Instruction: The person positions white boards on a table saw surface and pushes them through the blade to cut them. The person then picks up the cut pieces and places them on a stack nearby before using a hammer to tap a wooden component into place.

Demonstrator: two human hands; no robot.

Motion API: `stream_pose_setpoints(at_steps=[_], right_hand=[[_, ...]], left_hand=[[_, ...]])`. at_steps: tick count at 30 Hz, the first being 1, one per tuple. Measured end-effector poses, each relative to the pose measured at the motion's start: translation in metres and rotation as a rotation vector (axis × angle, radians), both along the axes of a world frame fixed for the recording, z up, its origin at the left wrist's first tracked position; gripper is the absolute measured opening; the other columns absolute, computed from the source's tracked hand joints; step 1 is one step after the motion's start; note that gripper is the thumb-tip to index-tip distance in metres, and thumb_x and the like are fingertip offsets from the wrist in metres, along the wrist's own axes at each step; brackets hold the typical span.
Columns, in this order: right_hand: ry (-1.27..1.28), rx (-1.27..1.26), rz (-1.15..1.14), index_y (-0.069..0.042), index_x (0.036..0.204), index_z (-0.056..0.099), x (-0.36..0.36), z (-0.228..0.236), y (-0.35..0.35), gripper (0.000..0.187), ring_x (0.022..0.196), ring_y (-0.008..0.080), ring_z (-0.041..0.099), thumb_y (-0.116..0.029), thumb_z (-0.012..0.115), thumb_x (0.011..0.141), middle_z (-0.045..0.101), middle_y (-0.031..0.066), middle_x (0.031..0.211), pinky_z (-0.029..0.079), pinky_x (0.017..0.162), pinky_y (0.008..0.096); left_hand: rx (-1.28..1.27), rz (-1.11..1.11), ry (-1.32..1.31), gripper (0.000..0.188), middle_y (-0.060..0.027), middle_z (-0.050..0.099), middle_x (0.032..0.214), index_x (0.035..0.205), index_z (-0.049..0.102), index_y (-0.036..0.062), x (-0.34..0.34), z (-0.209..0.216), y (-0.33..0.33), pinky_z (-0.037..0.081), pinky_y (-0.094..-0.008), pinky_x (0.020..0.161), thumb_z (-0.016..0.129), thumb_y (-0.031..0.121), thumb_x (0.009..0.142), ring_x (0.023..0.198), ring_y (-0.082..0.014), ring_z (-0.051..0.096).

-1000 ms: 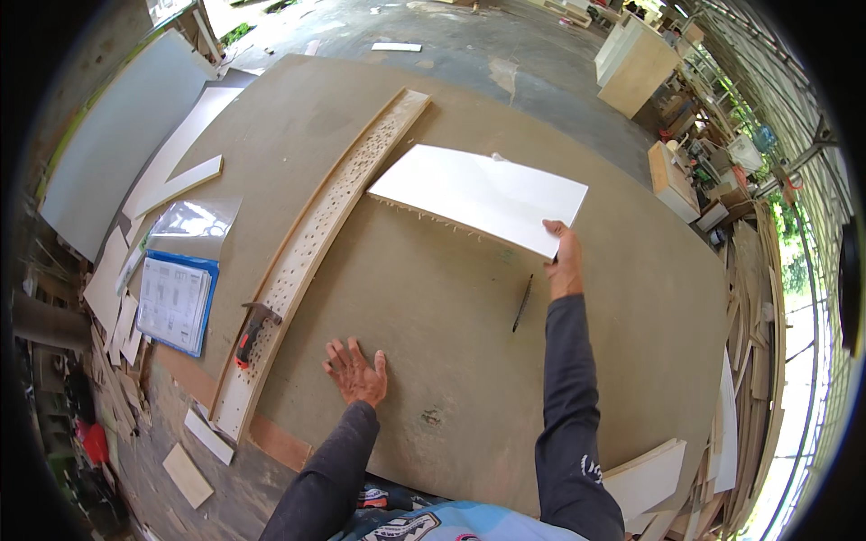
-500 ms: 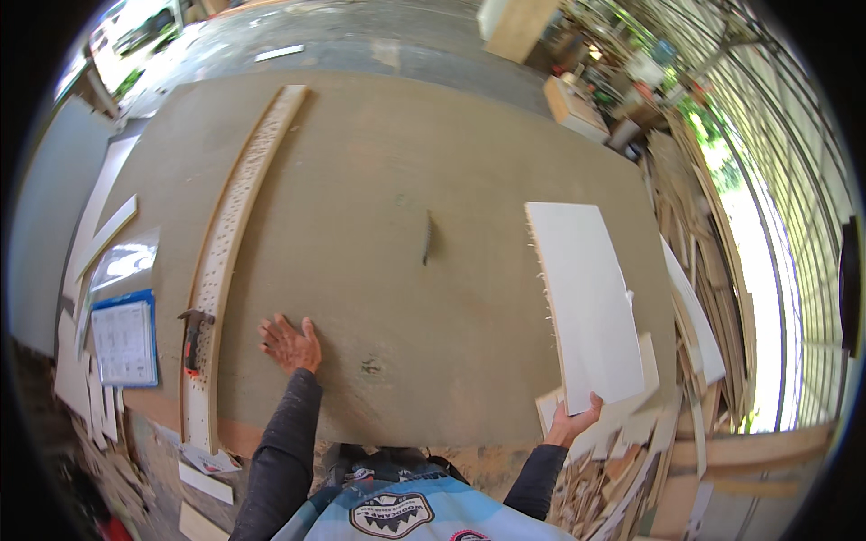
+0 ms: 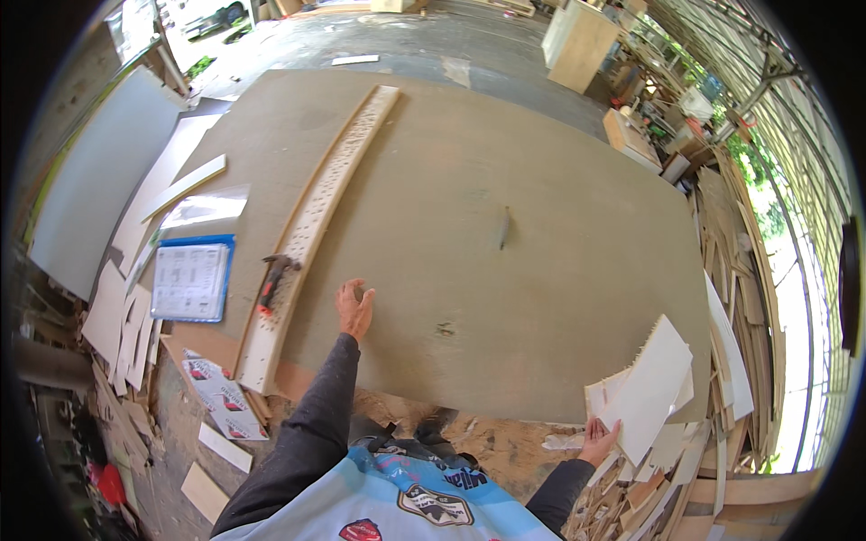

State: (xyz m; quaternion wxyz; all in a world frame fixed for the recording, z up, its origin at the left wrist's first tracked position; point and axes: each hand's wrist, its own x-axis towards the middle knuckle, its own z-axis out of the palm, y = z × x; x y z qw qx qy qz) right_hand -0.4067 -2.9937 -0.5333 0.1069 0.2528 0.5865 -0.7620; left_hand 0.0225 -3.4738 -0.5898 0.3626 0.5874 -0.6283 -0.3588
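At the lower right, my right hand (image 3: 600,442) is closed on the near end of a white board (image 3: 657,388), which has a rough edge and is tilted over the right corner of the worktable (image 3: 433,216). Another pale offcut (image 3: 603,392) shows partly beneath that board. My left hand (image 3: 354,311) is over the table's left half, beside a long wooden strip (image 3: 311,212) dotted with many holes or marks. Its fingers are bent, with the thumb apart and a dark gap between; I see nothing held. A hammer (image 3: 273,284) with a red-and-black handle lies on the strip.
A blue clipboard with papers (image 3: 191,278) lies at the table's left edge. A small dark curved piece (image 3: 505,228) rests mid-table. Stacked wood scraps (image 3: 744,270) line the right side, with more offcuts (image 3: 645,487) below. A wooden cabinet (image 3: 582,50) stands beyond the table.
The white board has swung down and tilted over the near right corner in my right hand. My left hand has gone from spread flat to bent fingers. The whole view has shifted rightward.
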Motion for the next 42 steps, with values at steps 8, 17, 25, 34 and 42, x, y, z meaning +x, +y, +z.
stream_pose_setpoints(at_steps=[8, 17, 25, 34, 42], right_hand=[[0.469, 0.676, 0.316, -0.002, 0.069, 0.056, 0.137, -0.034, -0.068, 0.049, 0.051, 0.0215, 0.058, -0.035, 0.043, 0.102, 0.062, 0.0135, 0.065, 0.048, 0.043, 0.0315], [1.089, 0.507, 1.442, -0.002, 0.107, 0.064, 0.479, 0.001, -0.411, 0.037, 0.083, 0.0397, 0.066, -0.036, 0.064, 0.093, 0.068, 0.0204, 0.094, 0.051, 0.072, 0.0480], [0.981, 1.049, 1.496, 0.007, 0.107, 0.062, 0.555, -0.004, -0.554, 0.058, 0.098, 0.0372, 0.069, -0.043, 0.073, 0.079, 0.069, 0.0243, 0.104, 0.055, 0.087, 0.0466], [0.700, 0.391, 1.551, 0.001, 0.075, 0.066, 0.505, -0.023, -0.482, 0.032, 0.064, 0.0267, 0.067, -0.031, 0.071, 0.078, 0.065, 0.0140, 0.065, 0.051, 0.062, 0.0398], [0.982, 0.956, 1.253, -0.002, 0.080, 0.069, 0.464, -0.028, -0.263, 0.038, 0.073, 0.0409, 0.066, -0.040, 0.075, 0.081, 0.067, 0.0201, 0.075, 0.050, 0.066, 0.0466]], left_hand=[[-0.225, 0.190, -0.321, 0.061, -0.0203, 0.048, 0.133, 0.126, 0.054, 0.0066, 0.163, 0.078, 0.061, 0.030, -0.0501, 0.109, 0.078, 0.028, 0.074, 0.130, -0.0375, 0.040], [-0.063, -0.073, -0.620, 0.106, -0.0294, 0.028, 0.150, 0.147, 0.037, 0.0063, 0.254, 0.040, 0.081, 0.018, -0.0555, 0.112, 0.084, 0.049, 0.063, 0.141, -0.0434, 0.023], [0.070, -0.116, -0.618, 0.103, -0.0255, 0.029, 0.145, 0.147, 0.036, 0.0084, 0.254, 0.059, 0.067, 0.017, -0.0506, 0.111, 0.080, 0.050, 0.064, 0.135, -0.0395, 0.026], [0.035, -0.105, -0.573, 0.100, -0.0283, 0.030, 0.145, 0.148, 0.036, 0.0088, 0.263, 0.047, 0.068, 0.019, -0.0523, 0.113, 0.077, 0.050, 0.066, 0.135, -0.0412, 0.027], [0.048, -0.114, -0.565, 0.096, -0.0307, 0.029, 0.145, 0.147, 0.038, 0.0074, 0.252, 0.051, 0.068, 0.019, -0.0548, 0.113, 0.077, 0.047, 0.070, 0.137, -0.0448, 0.027]])
